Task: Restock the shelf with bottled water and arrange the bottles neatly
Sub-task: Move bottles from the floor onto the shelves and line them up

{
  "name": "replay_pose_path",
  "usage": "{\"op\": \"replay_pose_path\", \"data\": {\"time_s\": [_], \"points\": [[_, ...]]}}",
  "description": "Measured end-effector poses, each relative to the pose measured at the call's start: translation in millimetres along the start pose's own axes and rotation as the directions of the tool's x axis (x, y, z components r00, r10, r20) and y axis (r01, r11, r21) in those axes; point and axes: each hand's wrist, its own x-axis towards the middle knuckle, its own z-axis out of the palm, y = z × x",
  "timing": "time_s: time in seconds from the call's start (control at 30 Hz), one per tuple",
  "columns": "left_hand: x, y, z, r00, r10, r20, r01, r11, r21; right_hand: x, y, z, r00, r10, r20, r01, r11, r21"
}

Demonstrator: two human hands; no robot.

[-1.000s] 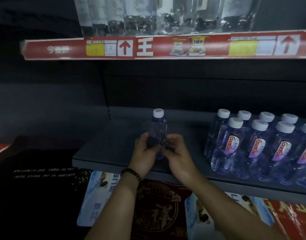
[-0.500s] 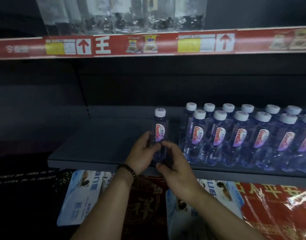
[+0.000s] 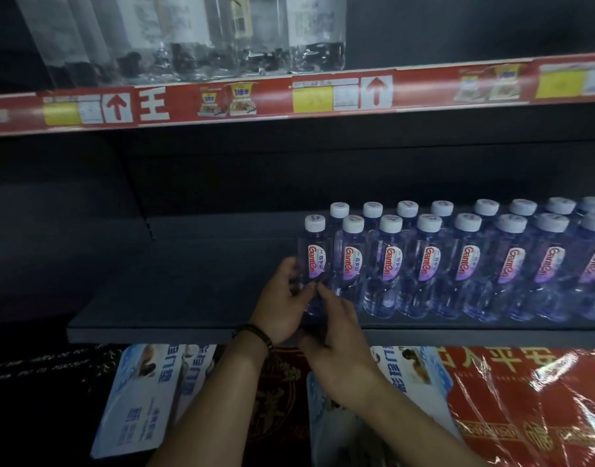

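Note:
A small clear water bottle (image 3: pixel 314 261) with a white cap and a red-and-white label stands upright on the dark grey shelf (image 3: pixel 174 298), touching the left end of the front row. My left hand (image 3: pixel 282 305) grips its lower left side, and my right hand (image 3: pixel 333 318) holds its lower front with the fingertips. Two rows of matching bottled water (image 3: pixel 464 261) run from there to the right edge, labels facing forward. The held bottle's base is hidden by my hands.
The shelf's left half is bare dark board. Above runs a red price strip (image 3: pixel 289 96) with large clear bottles (image 3: pixel 201 35) on the upper shelf. Below the shelf edge lie blue-white packs (image 3: pixel 148 399) and red wrapped boxes (image 3: pixel 532 409).
Both hands carried the bottle rightward along the shelf until it met the front row's left end; a gap separated it from the row before. The label has turned to face forward.

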Motion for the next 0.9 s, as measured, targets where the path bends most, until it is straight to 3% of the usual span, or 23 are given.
{"op": "replay_pose_path", "data": {"time_s": [0.2,0.37,0.53,0.6,0.67,0.77,0.83,0.9], "points": [[-0.2,0.2,5.4,1.000,-0.018,-0.009,0.018,1.000,0.000,-5.6,1.4,-14.9,1.000,-0.017,-0.027,0.017,1.000,0.016],[-6.0,6.6,21.1,0.994,0.017,-0.111,-0.025,0.997,-0.071,-10.1,5.6,-39.5,0.990,-0.057,-0.127,0.064,0.997,0.053],[-10.8,14.5,44.0,0.981,0.061,-0.186,-0.087,0.987,-0.134,-25.3,-1.9,-105.1,0.932,-0.116,-0.342,0.143,0.988,0.054],[-9.4,14.6,47.3,0.972,0.031,-0.234,-0.066,0.988,-0.142,-25.5,4.0,-148.3,0.826,-0.136,-0.547,0.169,0.986,0.009],[-7.0,13.1,52.4,0.964,0.052,-0.262,-0.090,0.987,-0.135,-23.9,20.2,-203.1,0.622,-0.123,-0.774,0.152,0.988,-0.034],[-7.1,14.6,62.0,0.963,0.037,-0.268,-0.074,0.989,-0.131,-29.5,57.0,-288.1,0.377,0.031,-0.926,0.077,0.995,0.065],[-6.6,1.9,66.0,0.965,-0.019,-0.263,-0.006,0.996,-0.094,-38.6,83.2,-336.8,0.276,0.120,-0.954,0.017,0.991,0.130],[-6.3,10.0,71.9,0.956,-0.031,-0.292,0.036,0.999,0.012,-46.0,97.9,-369.4,0.247,0.217,-0.945,-0.042,0.976,0.213]]}}
